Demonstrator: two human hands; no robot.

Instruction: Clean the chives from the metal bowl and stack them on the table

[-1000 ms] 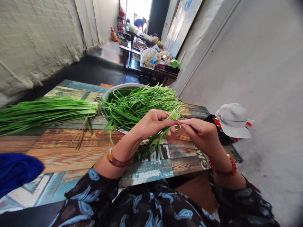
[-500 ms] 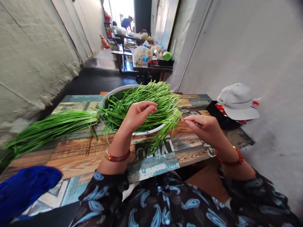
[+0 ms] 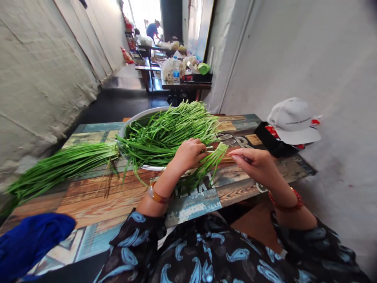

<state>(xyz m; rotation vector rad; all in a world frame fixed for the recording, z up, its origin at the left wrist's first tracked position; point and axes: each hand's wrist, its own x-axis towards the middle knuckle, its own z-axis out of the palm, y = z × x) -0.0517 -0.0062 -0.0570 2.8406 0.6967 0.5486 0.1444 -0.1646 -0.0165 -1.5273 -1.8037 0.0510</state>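
Observation:
Long green chives (image 3: 173, 131) are heaped in a large pale basin (image 3: 138, 114), pale stem ends toward the right. My left hand (image 3: 189, 154) has its fingers curled round the stalks of a small bunch of chives (image 3: 210, 162) at the basin's near right side. Just right of that bunch's stem ends, my right hand (image 3: 253, 160) is closed in a pinch. Something small and dark shows between its fingers, too hidden to name. Another bundle of chives (image 3: 67, 161) lies on the table, left of the basin, with some thin brown stalks (image 3: 104, 182) beside it.
The table (image 3: 88, 200) has a patchwork wood print. A blue cloth (image 3: 38, 239) lies at its near left. A white cap (image 3: 294, 120) rests on a black box (image 3: 272, 141) by the right wall. Behind are tables with bags and a bottle (image 3: 176, 70); a person (image 3: 152, 30) bends far back.
My left hand has moved right and down from over the basin, and its fingers have closed on the small bunch. The right hand stays pinched in nearly the same place.

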